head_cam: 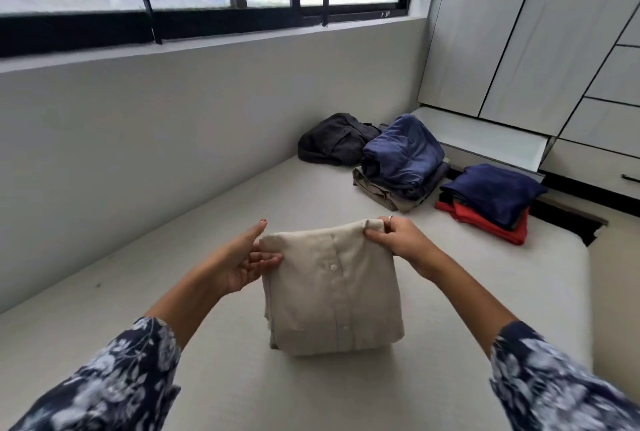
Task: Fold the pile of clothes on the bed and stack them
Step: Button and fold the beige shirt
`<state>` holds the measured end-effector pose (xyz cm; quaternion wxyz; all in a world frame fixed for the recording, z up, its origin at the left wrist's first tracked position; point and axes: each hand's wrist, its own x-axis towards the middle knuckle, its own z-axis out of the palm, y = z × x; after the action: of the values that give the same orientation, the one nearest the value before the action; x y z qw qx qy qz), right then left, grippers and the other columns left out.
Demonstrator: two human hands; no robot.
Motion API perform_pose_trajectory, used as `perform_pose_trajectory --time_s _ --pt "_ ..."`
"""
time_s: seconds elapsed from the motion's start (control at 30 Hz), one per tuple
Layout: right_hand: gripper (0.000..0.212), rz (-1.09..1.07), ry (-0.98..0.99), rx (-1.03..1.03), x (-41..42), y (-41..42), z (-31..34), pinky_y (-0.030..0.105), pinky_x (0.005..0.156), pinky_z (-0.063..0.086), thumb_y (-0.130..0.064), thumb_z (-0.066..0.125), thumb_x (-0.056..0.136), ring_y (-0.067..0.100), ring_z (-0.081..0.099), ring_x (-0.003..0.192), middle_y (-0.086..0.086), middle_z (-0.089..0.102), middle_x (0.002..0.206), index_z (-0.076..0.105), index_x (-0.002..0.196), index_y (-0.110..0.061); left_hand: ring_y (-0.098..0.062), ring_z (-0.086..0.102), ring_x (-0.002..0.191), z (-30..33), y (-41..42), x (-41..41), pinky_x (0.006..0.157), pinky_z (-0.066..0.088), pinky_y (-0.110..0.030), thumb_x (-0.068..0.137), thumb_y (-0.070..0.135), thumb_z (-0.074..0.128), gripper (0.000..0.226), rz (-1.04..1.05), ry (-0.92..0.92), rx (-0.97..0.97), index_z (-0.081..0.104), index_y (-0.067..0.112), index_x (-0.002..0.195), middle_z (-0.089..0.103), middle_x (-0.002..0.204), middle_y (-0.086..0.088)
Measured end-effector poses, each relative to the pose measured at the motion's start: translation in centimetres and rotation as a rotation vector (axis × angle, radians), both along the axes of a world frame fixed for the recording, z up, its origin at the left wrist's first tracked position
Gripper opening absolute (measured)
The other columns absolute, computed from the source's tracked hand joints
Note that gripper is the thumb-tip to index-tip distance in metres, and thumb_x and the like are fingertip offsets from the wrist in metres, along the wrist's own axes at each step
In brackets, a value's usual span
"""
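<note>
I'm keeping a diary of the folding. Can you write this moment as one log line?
step: folding beige shirt | right hand: pinches top corner | left hand: open at left edge | stacks: navy-on-red pile, blue pile

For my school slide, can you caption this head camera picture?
Two hands, left hand and right hand, lift a folded beige shirt above the bed.

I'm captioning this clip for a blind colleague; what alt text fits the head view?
Two hands hold up a folded beige shirt above a bed: the right hand pinches its top corner, the left hand touches its side edge. Further back lie a dark garment and two stacks of clothes, blue-topped and navy-on-red.
</note>
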<state>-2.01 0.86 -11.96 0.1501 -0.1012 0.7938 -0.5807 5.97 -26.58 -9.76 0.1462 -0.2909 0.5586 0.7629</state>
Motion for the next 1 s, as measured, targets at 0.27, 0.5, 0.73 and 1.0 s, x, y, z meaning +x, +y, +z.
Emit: perform_pose_trajectory --time_s 0.27,0.5,0.73,1.0 --pt "0.010 -0.151 -0.092 0.012 -7.5 -2.4 -7.6 0.025 0.065 0.048 -0.019 0.068 0.088 0.013 0.059 0.073 0.004 0.065 0.084 0.062 0.082 -0.013 -0.012 0.030 0.047 -6.1 0.6 -5.6 0.045 0.025 -0.021 0.082 0.035 0.073 0.033 -0.057 -0.027 -0.316 0.049 0.012 0.077 0.039 0.061 -0.003" --pt "0.047 -0.273 0.542 0.522 -3.1 -4.4 -8.7 0.036 0.105 0.038 -0.038 0.053 0.092 0.025 0.050 0.125 0.007 0.056 0.133 0.055 0.131 -0.013 -0.028 0.033 0.136 -10.0 3.8 -3.9 0.110 0.032 -0.042 0.093 0.037 0.053 0.063 -0.122 0.227 -1.228 0.026 0.018 0.146 0.029 0.150 -0.007" --pt "0.070 0.009 0.520 0.877 2.9 -7.7 -11.5 0.039 0.115 0.010 -0.054 0.010 0.084 0.011 0.028 0.143 -0.007 0.033 0.154 0.041 0.143 -0.032 -0.013 -0.011 0.147 -14.1 7.2 -3.6 0.117 -0.003 -0.042 0.097 0.037 0.005 0.057 -0.666 0.350 -1.570 0.000 0.026 0.153 -0.010 0.160 0.007" --pt "0.048 -0.050 0.505 0.867 4.3 -7.3 -15.4 0.039 0.110 0.019 -0.041 0.037 0.091 0.011 0.049 0.129 -0.005 0.056 0.137 0.059 0.131 -0.026 -0.014 0.029 0.137 -17.9 7.0 -2.6 0.109 0.014 -0.041 0.090 0.037 0.033 0.054 -0.710 0.415 -1.606 0.049 0.021 0.138 0.044 0.147 0.001"
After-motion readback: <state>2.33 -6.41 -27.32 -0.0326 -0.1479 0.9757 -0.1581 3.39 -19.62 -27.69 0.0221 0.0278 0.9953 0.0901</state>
